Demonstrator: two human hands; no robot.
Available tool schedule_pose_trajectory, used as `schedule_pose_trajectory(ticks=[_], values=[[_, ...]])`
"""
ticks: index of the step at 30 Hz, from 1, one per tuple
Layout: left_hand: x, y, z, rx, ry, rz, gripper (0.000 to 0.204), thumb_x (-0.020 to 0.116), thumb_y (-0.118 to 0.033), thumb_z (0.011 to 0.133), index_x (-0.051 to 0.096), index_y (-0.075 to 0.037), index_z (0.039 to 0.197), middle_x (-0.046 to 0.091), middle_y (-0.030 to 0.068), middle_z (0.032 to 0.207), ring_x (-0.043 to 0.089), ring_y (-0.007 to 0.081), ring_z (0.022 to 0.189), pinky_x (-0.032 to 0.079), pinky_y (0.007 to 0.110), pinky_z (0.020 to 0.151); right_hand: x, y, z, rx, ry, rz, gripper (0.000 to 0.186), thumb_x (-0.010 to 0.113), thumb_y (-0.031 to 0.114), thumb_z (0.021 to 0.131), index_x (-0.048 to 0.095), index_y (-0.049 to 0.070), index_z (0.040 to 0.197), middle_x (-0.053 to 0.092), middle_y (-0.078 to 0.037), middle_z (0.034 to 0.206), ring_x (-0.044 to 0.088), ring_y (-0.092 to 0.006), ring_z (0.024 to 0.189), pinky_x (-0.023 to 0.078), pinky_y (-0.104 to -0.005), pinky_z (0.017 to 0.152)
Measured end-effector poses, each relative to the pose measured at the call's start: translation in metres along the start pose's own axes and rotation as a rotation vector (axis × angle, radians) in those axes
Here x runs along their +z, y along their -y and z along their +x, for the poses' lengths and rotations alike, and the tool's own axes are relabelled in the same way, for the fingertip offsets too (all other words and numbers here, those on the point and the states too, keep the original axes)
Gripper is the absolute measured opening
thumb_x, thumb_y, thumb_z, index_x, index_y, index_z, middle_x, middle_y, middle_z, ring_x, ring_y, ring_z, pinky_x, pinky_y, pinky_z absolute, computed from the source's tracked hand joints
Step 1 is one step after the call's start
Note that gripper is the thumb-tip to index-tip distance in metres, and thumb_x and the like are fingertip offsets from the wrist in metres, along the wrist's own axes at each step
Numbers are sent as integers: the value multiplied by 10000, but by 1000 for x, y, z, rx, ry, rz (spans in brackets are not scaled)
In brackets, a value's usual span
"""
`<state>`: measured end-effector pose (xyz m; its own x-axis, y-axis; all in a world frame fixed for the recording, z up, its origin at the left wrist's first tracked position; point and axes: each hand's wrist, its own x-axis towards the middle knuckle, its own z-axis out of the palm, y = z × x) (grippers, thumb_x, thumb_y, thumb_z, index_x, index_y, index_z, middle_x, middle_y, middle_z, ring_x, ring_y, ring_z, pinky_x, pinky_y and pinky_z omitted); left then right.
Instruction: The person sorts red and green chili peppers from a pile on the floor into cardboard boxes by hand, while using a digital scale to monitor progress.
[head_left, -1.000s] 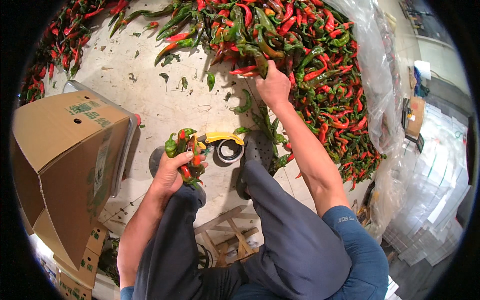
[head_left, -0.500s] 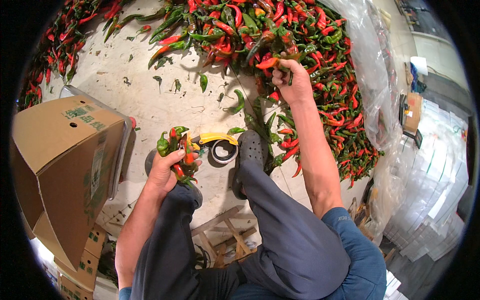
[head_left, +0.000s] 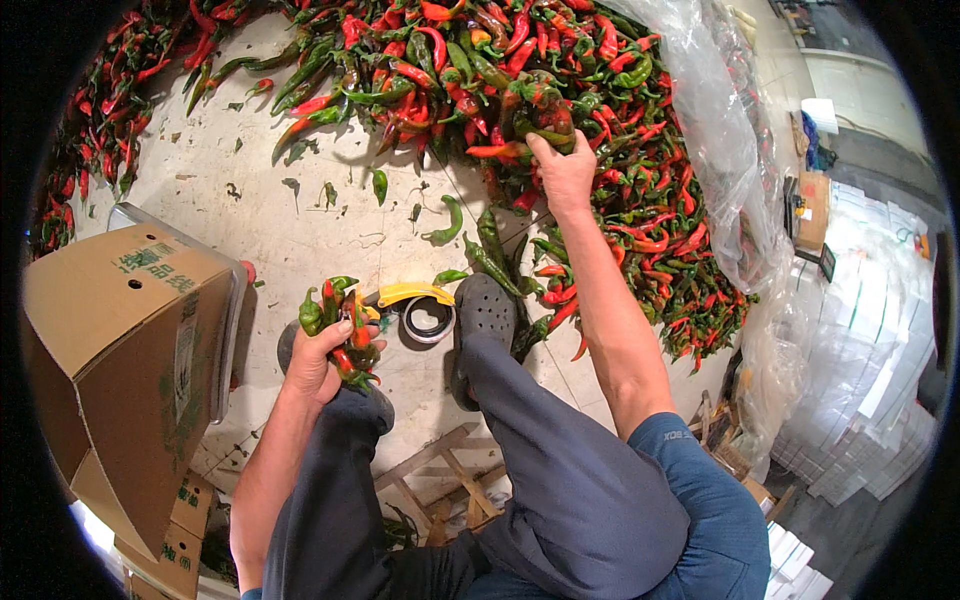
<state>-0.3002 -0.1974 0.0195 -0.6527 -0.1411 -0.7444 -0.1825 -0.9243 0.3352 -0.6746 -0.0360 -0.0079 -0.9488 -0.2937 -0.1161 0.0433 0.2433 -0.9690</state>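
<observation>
My left hand [head_left: 318, 362] is closed round a small bunch of red and green chili peppers [head_left: 345, 330], held above my left shoe. At the near face of a large heap of chili peppers [head_left: 640, 215], my right hand [head_left: 566, 175] has its thumb and fingers round a dark green-brown chili pepper [head_left: 550, 136]. An orange-red pepper [head_left: 500, 151] points out to the left beside my right thumb. The other fingers of that hand are partly hidden.
An open cardboard box [head_left: 140, 330] stands at the left by a metal-edged platform [head_left: 232, 345]. A yellow-handled tape dispenser [head_left: 415, 293] lies between my shoes. Loose peppers [head_left: 445, 222] dot the floor; clear plastic sheeting [head_left: 740, 170] borders the heap at the right.
My right hand has turned and settled lower against the heap, its fingers now round a dark pepper. The left hand keeps its bunch, and the whole view has shifted slightly.
</observation>
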Motion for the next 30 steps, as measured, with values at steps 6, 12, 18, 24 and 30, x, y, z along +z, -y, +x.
schedule_pose_trajectory(ticks=[6, 12, 18, 24, 30], values=[[2, 2, 1, -8, 2, 9, 456, 703, -113, 863, 548, 21, 1270, 656, 158, 1076, 699, 281, 971, 613, 515, 862, 32, -15, -10, -301, -89, -405, 337, 817, 181, 765, 653, 5, 1002, 655, -122, 1003, 634, -266, 926, 506, -366, 860], [4, 2, 2, -16, -18, 8, 450, 702, -111, 867, 543, 26, 1265, 658, 159, 1075, 703, 274, 956, 620, 499, 847, 30, 2, -2, -337, -120, -535, 306, 787, 218, 761, 640, 13, 935, 662, -113, 931, 647, -250, 839, 518, -372, 791], [4, 4, 2, -28, -33, 17, 449, 701, -107, 869, 541, 20, 1269, 655, 158, 1082, 702, 275, 961, 621, 492, 843, 2, 44, 22, -303, -81, -40, 277, 693, 51, 803, 564, -13, 1040, 678, -62, 850, 659, -160, 737, 545, -306, 728], [1, 5, 1, -38, -39, 12, 457, 703, -108, 866, 539, 6, 1277, 647, 151, 1094, 698, 273, 968, 618, 492, 847, -38, 49, 5, -182, -9, 20, 158, 608, 11, 854, 543, 8, 999, 584, -3, 735, 532, -93, 569, 443, -268, 522], [-8, 10, 2, -59, -29, 21, 474, 706, -111, 862, 539, -25, 1297, 637, 137, 1095, 697, 274, 963, 618, 491, 847, -32, 30, -41, -153, -48, -194, 283, 737, 176, 922, 587, 2, 1087, 655, -15, 865, 588, -81, 719, 497, -259, 653]])
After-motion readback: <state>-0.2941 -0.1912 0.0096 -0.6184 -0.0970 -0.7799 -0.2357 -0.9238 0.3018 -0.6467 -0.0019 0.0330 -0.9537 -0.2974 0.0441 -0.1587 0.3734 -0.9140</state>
